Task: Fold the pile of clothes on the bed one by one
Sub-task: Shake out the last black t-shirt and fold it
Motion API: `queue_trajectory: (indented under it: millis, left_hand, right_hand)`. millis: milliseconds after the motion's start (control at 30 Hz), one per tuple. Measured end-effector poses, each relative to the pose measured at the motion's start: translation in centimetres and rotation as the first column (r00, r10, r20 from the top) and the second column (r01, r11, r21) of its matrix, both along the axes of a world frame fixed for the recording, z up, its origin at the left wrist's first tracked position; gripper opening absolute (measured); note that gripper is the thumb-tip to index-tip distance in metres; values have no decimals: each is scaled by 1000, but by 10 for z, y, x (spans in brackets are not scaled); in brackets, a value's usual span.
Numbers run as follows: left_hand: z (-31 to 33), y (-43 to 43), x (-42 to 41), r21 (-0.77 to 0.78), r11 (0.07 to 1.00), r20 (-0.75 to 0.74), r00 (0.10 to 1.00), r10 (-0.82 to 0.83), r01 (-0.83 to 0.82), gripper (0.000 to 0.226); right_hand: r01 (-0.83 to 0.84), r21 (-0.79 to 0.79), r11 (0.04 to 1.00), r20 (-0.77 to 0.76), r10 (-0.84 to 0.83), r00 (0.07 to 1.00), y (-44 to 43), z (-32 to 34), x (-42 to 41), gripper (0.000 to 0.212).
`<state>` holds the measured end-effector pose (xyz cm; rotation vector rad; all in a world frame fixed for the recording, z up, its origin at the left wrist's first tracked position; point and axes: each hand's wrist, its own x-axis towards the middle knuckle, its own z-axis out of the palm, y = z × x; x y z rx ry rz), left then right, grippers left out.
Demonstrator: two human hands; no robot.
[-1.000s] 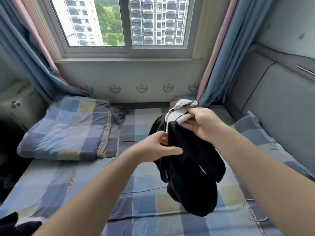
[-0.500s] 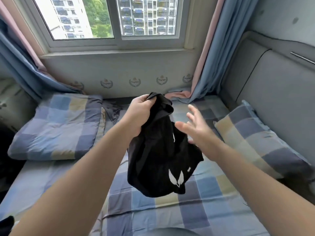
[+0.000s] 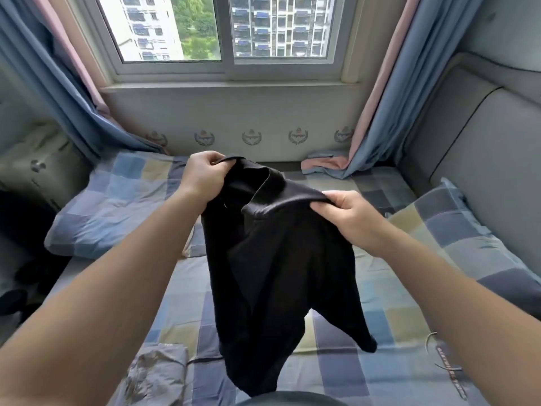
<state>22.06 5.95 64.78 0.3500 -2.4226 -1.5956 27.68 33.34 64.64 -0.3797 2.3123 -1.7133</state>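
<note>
A black garment (image 3: 278, 273) hangs in the air above the checked bed sheet (image 3: 380, 361), held up by both hands. My left hand (image 3: 202, 177) grips its upper edge at the far left. My right hand (image 3: 351, 218) pinches the upper edge on the right, lower and nearer to me. The cloth drapes down between my forearms, with one pointed end hanging at the lower right. A grey crumpled garment (image 3: 158, 376) lies on the bed near my left arm.
A folded checked quilt (image 3: 117, 206) lies at the left, a checked pillow (image 3: 456, 244) at the right against the grey padded headboard (image 3: 483, 171). Blue and pink curtains (image 3: 389, 106) flank the window. A wire hanger (image 3: 436, 353) lies at the right. Dark things (image 3: 17, 297) sit at the far left.
A second ago my right hand held the garment by a white-trimmed part; it let go, my left hand lifted the cloth, and now both hands grip the top edge apart.
</note>
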Motion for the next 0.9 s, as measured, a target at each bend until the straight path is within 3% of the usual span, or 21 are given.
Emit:
queue_trajectory:
  millis: [67,133,200,267,333,433,567,600,667,733,767,900]
  left_hand:
    - [-9,-8,-1,-81,995,52,997,59,-55,10]
    - [-13,-8,7,-197,980,71,997,38,-23,36]
    - [-17,5,20,-222,953,32,978,-206,208,55]
    - [-18,31,38,-136,842,95,852,-514,523,57]
    - [-26,57,47,-1,745,147,737,-660,667,47]
    - [-40,79,48,38,762,125,753,-646,647,12]
    - [-34,84,54,187,736,156,720,-676,651,24]
    - [-27,84,54,219,752,135,744,-655,622,20]
    - [-8,86,51,285,800,78,819,-569,528,16]
    - [7,93,46,367,823,36,877,-479,434,14]
    - [14,99,44,410,823,35,894,-446,394,16]
    - [29,118,44,516,781,0,912,-410,351,17]
  right_hand:
    - [52,-147,988,71,-42,997,3,7,-5,22]
    - [113,-250,962,143,-78,987,5,12,-9,22]
    - [129,-311,942,175,-76,982,5,18,-12,21]
    - [117,-340,933,190,-54,980,5,25,-14,20]
    - [101,-354,930,194,-33,980,7,31,-16,22]
    - [82,-349,933,196,-13,980,18,40,-19,22]
    - [148,-260,954,184,-101,978,45,52,-23,20]
    - [190,-170,967,131,-169,977,53,50,-28,17]
    - [350,126,928,-140,-333,933,68,42,-36,5]
    - [448,299,843,-357,-336,872,68,31,-29,23]
    - [423,303,854,-355,-311,882,60,24,-17,28]
    - [190,208,960,-84,-176,981,3,-30,42,45]
